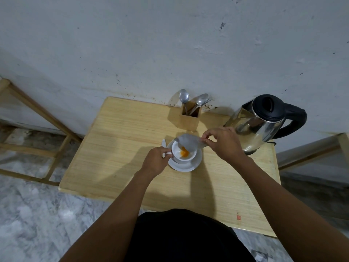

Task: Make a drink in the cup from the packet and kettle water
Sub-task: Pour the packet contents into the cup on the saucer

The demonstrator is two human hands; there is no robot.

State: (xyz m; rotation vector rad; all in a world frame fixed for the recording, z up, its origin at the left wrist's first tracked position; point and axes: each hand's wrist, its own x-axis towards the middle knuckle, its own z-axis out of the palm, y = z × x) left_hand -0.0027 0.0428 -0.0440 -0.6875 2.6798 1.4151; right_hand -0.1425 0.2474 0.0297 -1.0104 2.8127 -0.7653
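Note:
A white cup (186,157) stands on a white saucer (190,165) in the middle of the wooden table (120,148). Orange powder (184,153) lies in the cup's bottom. My left hand (155,161) grips the cup's handle. My right hand (223,142) pinches a silvery packet (188,141), tilted with its open end over the cup. A steel kettle (258,123) with a black lid and handle stands at the table's back right, just beyond my right hand.
A wooden holder (189,118) with spoons and a fork stands by the wall behind the cup. A small white torn strip (164,143) lies left of the saucer. A wooden frame (37,133) stands to the table's left on a marble floor.

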